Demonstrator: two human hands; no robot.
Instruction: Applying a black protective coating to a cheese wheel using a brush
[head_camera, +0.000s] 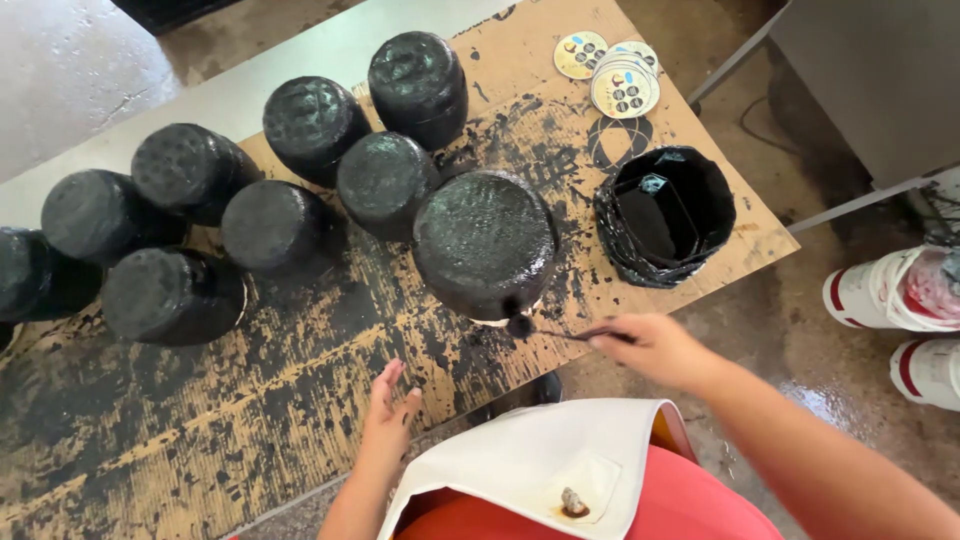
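Our right hand (655, 345) grips a brush (560, 331) touching the black pot (485, 240); our left hand (392, 405) hovers with fingers open above the counter (250, 420).

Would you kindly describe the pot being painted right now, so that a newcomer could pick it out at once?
Start at the paint-spattered cardboard sheet covering the table, then find the black paint tub near its right edge. Just left of the tub stands the upturned pot, with the brush in the right hand touching its lower rim. It looks the largest and glossiest, and shows an unpainted pale strip there.
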